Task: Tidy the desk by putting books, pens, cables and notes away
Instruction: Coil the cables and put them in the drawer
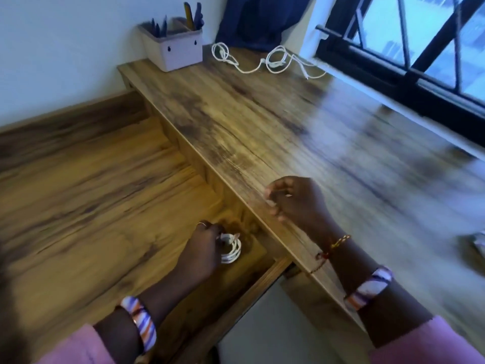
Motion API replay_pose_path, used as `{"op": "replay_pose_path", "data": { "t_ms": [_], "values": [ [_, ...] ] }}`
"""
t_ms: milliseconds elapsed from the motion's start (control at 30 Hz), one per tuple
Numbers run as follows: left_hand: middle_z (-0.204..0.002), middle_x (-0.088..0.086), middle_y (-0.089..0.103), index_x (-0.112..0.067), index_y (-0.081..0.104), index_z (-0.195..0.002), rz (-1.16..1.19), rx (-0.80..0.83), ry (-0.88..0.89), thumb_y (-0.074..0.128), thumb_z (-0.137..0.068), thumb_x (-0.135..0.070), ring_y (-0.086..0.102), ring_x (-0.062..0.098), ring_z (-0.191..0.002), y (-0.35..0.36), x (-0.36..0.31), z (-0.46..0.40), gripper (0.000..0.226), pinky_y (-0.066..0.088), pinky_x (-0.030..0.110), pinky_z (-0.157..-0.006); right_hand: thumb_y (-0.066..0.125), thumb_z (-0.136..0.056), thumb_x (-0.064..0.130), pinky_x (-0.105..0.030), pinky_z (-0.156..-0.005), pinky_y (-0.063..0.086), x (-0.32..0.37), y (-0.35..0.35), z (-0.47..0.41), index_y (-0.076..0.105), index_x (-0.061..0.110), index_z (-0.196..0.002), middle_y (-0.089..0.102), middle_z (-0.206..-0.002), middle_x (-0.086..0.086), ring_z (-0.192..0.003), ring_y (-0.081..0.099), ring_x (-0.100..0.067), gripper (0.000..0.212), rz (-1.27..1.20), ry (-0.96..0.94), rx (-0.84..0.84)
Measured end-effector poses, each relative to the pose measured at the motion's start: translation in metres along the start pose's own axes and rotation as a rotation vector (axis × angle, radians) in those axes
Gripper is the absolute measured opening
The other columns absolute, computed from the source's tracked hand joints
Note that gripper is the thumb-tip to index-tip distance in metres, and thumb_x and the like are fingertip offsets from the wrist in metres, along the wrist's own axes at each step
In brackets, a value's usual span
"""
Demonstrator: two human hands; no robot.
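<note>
At lower centre the left hand [203, 246] holds a coiled white cable [232, 249] inside an open drawer [252, 282]. The right hand [294, 203] hovers, loosely curled, over the tabletop [262, 122]. Upper centre: a loose white cable [265, 60] beside a pen holder [173, 47].

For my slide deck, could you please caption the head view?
Left hand places a coiled white cable in the open drawer; another cable waits on the desk.

Right edge: pale crumpled object [479, 244] on the wooden desk [288, 122], cropped.
Left hand's fingers [210, 229]: partly hidden behind coiled white cable [231, 249].
Window side: motion-blurred.
</note>
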State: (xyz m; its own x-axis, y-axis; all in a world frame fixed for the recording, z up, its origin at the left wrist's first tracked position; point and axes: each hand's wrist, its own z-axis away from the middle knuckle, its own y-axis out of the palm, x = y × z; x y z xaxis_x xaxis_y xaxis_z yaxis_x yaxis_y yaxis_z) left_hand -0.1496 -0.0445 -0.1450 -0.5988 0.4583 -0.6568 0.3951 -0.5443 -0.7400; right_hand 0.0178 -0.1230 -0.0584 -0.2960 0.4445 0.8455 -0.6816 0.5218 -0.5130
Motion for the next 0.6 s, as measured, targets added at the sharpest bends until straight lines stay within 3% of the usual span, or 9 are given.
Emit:
{"op": "replay_pose_path", "data": {
  "t_ms": [100,267,400,500,600],
  "values": [
    [-0.108,0.014,0.059,-0.008,0.065,-0.107,-0.005,0.080,0.000,0.055,-0.081,0.001,0.058,0.026,-0.099,0.019,0.006,0.003,0.029,0.040,0.023,-0.076,0.064,-0.085,0.015,-0.022,-0.046,0.048,-0.023,-0.021,0.001,0.068,0.013,-0.078,0.061,-0.057,0.006,-0.040,0.053,-0.003,0.009,0.160,-0.078,-0.142],
    [-0.115,0.008,0.067,-0.009,0.063,-0.117,0.160,0.001,-0.014,0.059,-0.083,-0.002,0.062,0.021,-0.107,0.040,-0.019,0.008,0.034,0.039,0.011,-0.079,0.064,-0.085,0.013,-0.028,-0.048,0.047,-0.043,-0.029,0.011,0.066,0.013,-0.083,0.060,-0.054,0.002,-0.040,0.053,-0.009,0.004,0.076,-0.147,-0.120],
    [-0.111,0.008,0.070,-0.010,0.066,-0.111,0.173,-0.045,-0.030,0.058,-0.086,-0.008,0.065,0.023,-0.104,0.039,-0.023,0.010,0.027,0.047,0.023,-0.082,0.064,-0.086,0.013,-0.025,-0.048,0.048,-0.049,-0.029,0.014,0.066,0.014,-0.083,0.063,-0.056,-0.006,-0.040,0.054,-0.008,0.004,0.048,-0.205,-0.134],
    [-0.115,0.008,0.069,-0.009,0.065,-0.114,0.146,-0.107,-0.081,0.055,-0.085,-0.005,0.064,0.022,-0.106,0.031,-0.021,0.018,0.031,0.046,0.023,-0.085,0.064,-0.085,0.009,-0.025,-0.048,0.050,-0.050,-0.028,0.015,0.066,0.010,-0.084,0.066,-0.063,-0.012,-0.041,0.055,-0.006,0.003,0.034,-0.253,-0.143],
    [-0.116,0.009,0.068,-0.006,0.066,-0.112,0.138,-0.172,-0.126,0.055,-0.086,-0.003,0.062,0.021,-0.107,0.020,-0.023,0.031,0.028,0.045,0.022,-0.086,0.064,-0.085,0.010,-0.030,-0.060,0.053,-0.053,-0.029,0.014,0.068,0.010,-0.085,0.067,-0.068,-0.007,-0.053,0.060,-0.014,0.004,0.050,-0.291,-0.152]
  ]
}}
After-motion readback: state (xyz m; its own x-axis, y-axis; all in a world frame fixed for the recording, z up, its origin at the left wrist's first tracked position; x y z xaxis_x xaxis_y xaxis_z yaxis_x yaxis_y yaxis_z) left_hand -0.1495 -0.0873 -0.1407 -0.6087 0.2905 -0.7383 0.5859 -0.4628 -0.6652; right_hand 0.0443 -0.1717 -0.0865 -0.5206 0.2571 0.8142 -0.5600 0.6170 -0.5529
